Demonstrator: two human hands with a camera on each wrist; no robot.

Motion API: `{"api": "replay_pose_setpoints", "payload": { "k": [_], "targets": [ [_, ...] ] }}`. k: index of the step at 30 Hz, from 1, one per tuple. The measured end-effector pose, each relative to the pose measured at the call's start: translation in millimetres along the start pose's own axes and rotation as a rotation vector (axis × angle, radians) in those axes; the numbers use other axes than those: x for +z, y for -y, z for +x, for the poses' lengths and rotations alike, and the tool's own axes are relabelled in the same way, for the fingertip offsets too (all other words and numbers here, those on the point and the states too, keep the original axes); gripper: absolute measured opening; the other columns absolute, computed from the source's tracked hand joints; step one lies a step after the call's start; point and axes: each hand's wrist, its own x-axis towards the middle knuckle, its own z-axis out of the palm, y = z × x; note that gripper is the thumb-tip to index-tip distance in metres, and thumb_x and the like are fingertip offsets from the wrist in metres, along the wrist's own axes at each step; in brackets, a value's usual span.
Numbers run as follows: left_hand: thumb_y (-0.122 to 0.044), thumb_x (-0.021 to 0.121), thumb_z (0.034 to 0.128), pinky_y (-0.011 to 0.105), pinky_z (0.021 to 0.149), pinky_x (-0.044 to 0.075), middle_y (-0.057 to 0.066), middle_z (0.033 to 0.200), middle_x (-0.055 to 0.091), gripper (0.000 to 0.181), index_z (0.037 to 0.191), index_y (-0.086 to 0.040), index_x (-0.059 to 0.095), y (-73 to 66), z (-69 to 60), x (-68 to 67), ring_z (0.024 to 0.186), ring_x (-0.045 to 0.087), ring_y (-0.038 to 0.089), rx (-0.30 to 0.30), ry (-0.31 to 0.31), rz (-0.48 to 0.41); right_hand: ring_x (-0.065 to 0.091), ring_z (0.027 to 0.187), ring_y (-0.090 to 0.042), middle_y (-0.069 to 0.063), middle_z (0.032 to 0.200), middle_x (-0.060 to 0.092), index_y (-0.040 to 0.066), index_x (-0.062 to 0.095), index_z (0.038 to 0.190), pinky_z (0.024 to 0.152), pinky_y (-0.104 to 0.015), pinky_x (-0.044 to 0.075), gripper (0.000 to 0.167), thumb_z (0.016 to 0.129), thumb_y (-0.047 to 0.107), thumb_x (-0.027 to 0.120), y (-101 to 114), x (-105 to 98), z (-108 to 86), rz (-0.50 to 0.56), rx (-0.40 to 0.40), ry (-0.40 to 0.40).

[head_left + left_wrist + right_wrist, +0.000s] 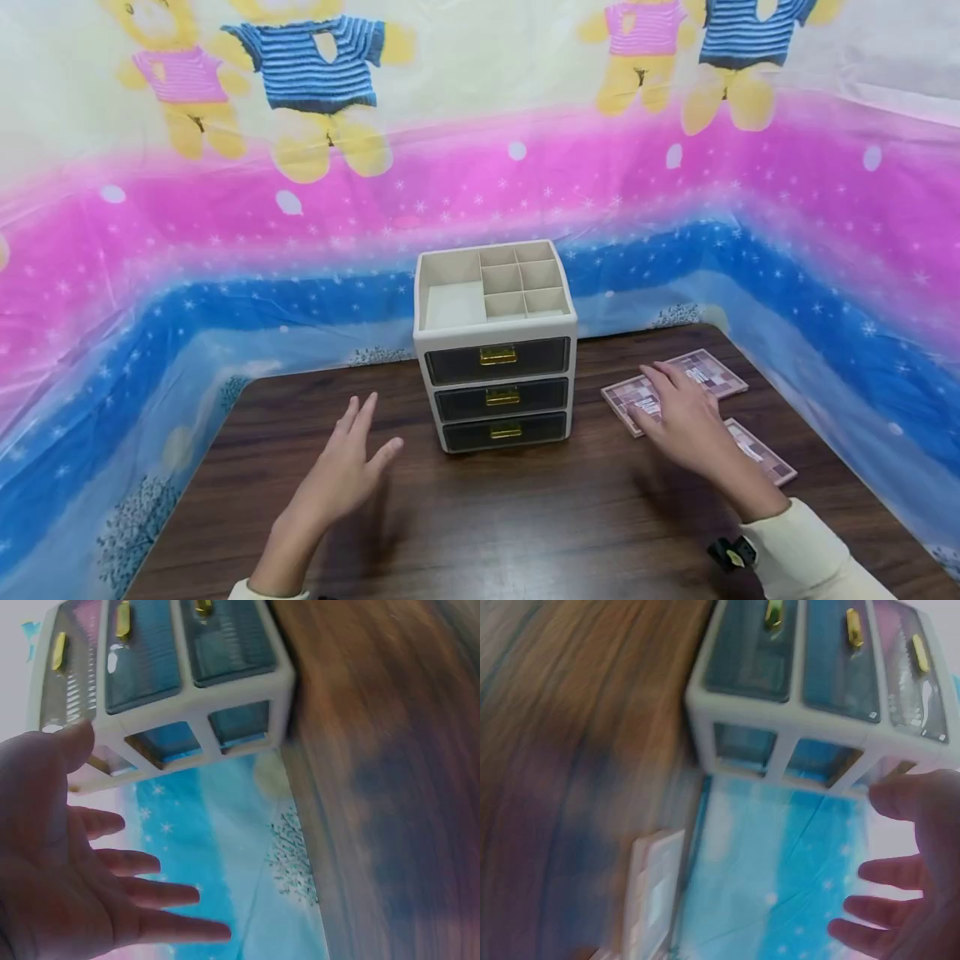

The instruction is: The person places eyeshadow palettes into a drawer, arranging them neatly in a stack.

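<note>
A white desktop drawer organizer (495, 330) stands upright near the back of the table, with three closed dark drawers and gold handles. My left hand (337, 475) hovers to its left, fingers straight and apart, holding nothing; the left wrist view shows the palm beside the organizer's side wall. On the right, my right hand (688, 427) is held above flat pink checkered cases that look like makeup palettes. One palette (624, 400) lies nearer the organizer, a second palette (723, 377) behind it, and a third palette (772, 462) partly behind my wrist. Fingers touching a palette cannot be made out.
Divided compartments (502, 277) form the organizer's top. The dark wood table (480, 517) ends at a printed cloth backdrop (315, 308) on its back and sides. A black wristband (731, 552) sits by the right sleeve (798, 546).
</note>
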Motion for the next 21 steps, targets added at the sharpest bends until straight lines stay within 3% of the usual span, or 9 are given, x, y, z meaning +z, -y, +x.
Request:
{"api": "replay_pose_setpoints", "payload": {
  "k": [4, 7, 13, 17, 21],
  "targets": [
    [-0.041, 0.051, 0.1065, 0.068, 0.117, 0.027, 0.025, 0.169, 0.013, 0.075, 0.165, -0.012, 0.013, -10.2, 6.6, -2.3, 0.153, 0.021, 0.048, 0.079, -0.094, -0.084, 0.059, 0.116, -0.042, -0.024, 0.126, 0.062, -0.001, 0.064, 0.130, 0.091, -0.065, 0.046, 0.048, 0.087, 0.019, 0.075, 18, -2, 9.0, 0.050, -0.104, -0.177],
    [-0.036, 0.053, 0.1064, 0.065, 0.117, 0.030, 0.022, 0.166, 0.027, 0.069, 0.163, -0.013, 0.021, -18.5, 11.0, -1.7, 0.151, 0.029, 0.044, 0.132, -0.182, -0.158, 0.062, 0.106, -0.039, -0.020, 0.115, 0.065, 0.001, 0.068, 0.122, 0.088, -0.059, 0.050, 0.041, 0.083, 0.013, 0.078, 32, -3, 14.0, 0.081, -0.154, -0.258],
    [-0.031, 0.056, 0.1058, 0.059, 0.107, 0.047, 0.016, 0.152, 0.050, 0.057, 0.158, -0.023, 0.036, -33.3, 23.9, -0.4, 0.134, 0.056, 0.038, 0.172, -0.351, -0.399, 0.064, 0.099, -0.033, -0.015, 0.108, 0.067, 0.003, 0.072, 0.113, 0.085, -0.051, 0.053, 0.034, 0.081, 0.008, 0.080, 62, -2, 24.9, 0.115, -0.249, -0.342],
    [-0.029, 0.057, 0.1055, 0.054, 0.098, 0.052, 0.011, 0.146, 0.057, 0.051, 0.154, -0.027, 0.043, -43.2, 36.1, -0.1, 0.126, 0.061, 0.031, 0.182, -0.439, -0.543, 0.064, 0.095, -0.032, -0.013, 0.105, 0.067, 0.004, 0.073, 0.110, 0.081, -0.050, 0.052, 0.032, 0.080, 0.006, 0.081, 84, 2, 33.2, 0.122, -0.331, -0.379],
    [-0.025, 0.057, 0.1055, 0.048, 0.097, 0.051, 0.012, 0.141, 0.059, 0.046, 0.150, -0.022, 0.050, -52.2, 45.6, 5.6, 0.122, 0.062, 0.029, 0.205, -0.493, -0.643, 0.064, 0.094, -0.032, -0.013, 0.104, 0.067, 0.005, 0.073, 0.110, 0.082, -0.051, 0.053, 0.032, 0.079, 0.006, 0.082, 104, 7, 38.9, 0.112, -0.394, -0.396]
  ]
}}
